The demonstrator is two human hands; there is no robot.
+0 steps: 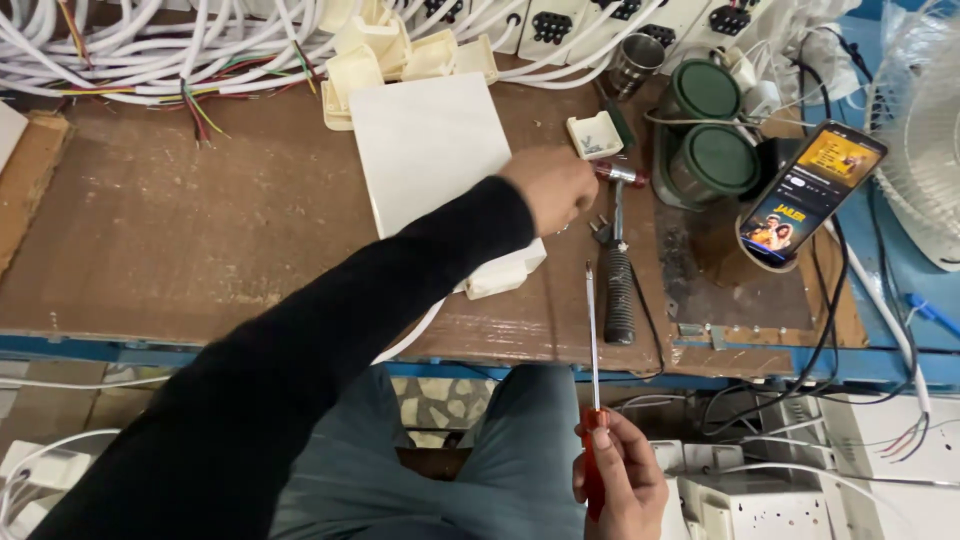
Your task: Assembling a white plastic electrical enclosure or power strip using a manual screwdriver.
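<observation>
Left hand (552,187) reaching over the bench, its fingers curling out of sight.
Grip unclear; right hand (620,485) is clasping a red screwdriver (592,400); small cream box (594,135) is holding screws.

A flat board (425,150) lies at upper centre of the workbench (180,240), cables (150,50) behind it, a hammer (617,260) to its right, two lidded tins (712,130) and a propped phone (812,192) further right.

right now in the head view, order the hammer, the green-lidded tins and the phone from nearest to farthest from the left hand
From the left hand:
1. hammer, just right of the hand, head beside the knuckles.
2. green-lidded tins, further right, towards the bench's back.
3. phone, farthest right, propped upright in a holder.
</observation>
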